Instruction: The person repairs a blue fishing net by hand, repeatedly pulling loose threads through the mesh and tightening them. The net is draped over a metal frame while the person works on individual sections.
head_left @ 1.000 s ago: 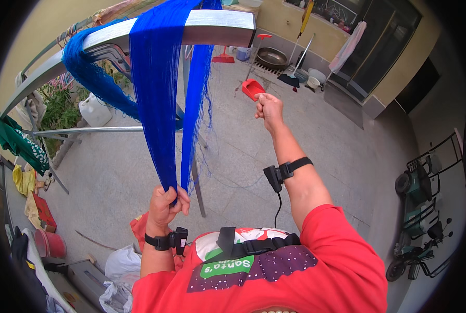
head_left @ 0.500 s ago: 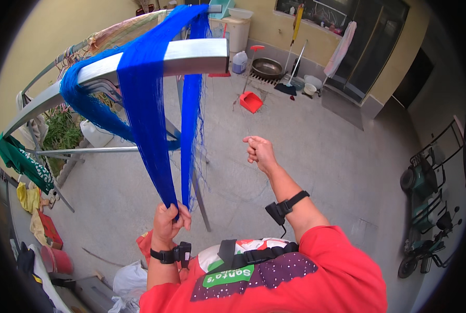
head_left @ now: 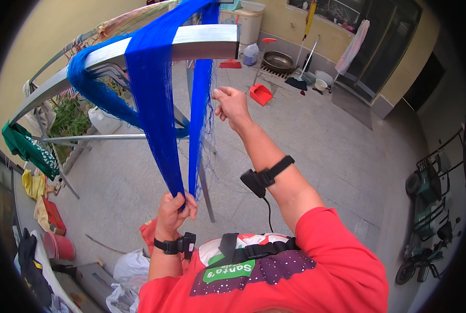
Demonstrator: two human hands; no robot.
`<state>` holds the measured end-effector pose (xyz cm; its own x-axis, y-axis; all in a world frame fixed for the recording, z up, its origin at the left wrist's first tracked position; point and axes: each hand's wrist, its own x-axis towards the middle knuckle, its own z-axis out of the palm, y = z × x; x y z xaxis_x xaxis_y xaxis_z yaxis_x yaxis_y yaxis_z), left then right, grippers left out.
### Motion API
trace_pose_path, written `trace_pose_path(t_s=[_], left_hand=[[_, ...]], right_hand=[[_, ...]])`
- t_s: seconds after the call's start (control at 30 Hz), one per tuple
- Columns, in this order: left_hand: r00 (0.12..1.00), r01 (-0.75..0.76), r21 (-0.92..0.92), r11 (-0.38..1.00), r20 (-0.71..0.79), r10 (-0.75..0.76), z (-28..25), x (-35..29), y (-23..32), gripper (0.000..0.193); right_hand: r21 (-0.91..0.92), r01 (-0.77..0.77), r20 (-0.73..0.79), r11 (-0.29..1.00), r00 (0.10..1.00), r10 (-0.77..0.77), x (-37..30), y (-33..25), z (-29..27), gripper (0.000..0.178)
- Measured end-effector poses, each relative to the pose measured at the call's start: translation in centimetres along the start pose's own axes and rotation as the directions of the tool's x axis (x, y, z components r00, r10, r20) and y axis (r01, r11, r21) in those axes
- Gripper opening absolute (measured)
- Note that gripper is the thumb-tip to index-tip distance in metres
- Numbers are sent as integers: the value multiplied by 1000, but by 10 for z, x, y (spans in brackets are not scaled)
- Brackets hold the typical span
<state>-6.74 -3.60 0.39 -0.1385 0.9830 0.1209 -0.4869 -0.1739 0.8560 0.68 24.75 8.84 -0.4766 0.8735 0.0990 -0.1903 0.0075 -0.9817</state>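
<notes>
A long skein of bright blue yarn (head_left: pixel 150 78) hangs over a square metal bar (head_left: pixel 207 43), its two sides running down toward me. My left hand (head_left: pixel 174 213) grips the skein's lower end, fingers curled around it and drawing it taut. My right hand (head_left: pixel 233 107) is up beside the skein's right strand (head_left: pixel 197 135), thumb and fingers pinched together. Fine loose threads (head_left: pixel 208 141) stray off that strand next to my right fingertips; whether a thread is between them I cannot make out. A darker blue skein (head_left: pixel 105 112) loops over the bar farther left.
A green patterned cloth (head_left: pixel 32 151) hangs at the rack's left end. The rack's metal legs and crossbar (head_left: pixel 97 137) stand before me. Beyond are a red dustpan (head_left: pixel 261 94), a metal basin (head_left: pixel 278 61) and a broom (head_left: pixel 297 82). A three-wheeled vehicle (head_left: pixel 431 224) is at right.
My right hand has moved up and left, from out over the floor to the skein's right strand. The left hand keeps its hold. The view has shifted slightly.
</notes>
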Motion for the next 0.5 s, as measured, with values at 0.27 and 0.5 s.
trace_pose_path(t_s=[0.27, 0.5], left_hand=[[999, -32, 7, 999, -13, 32, 2, 1, -4, 49], [1000, 9, 9, 1000, -6, -9, -1, 2, -3, 50]], right_hand=[[139, -143, 33, 980, 990, 140, 9, -3, 10, 20], [202, -55, -45, 978, 997, 65, 3, 3, -15, 22]])
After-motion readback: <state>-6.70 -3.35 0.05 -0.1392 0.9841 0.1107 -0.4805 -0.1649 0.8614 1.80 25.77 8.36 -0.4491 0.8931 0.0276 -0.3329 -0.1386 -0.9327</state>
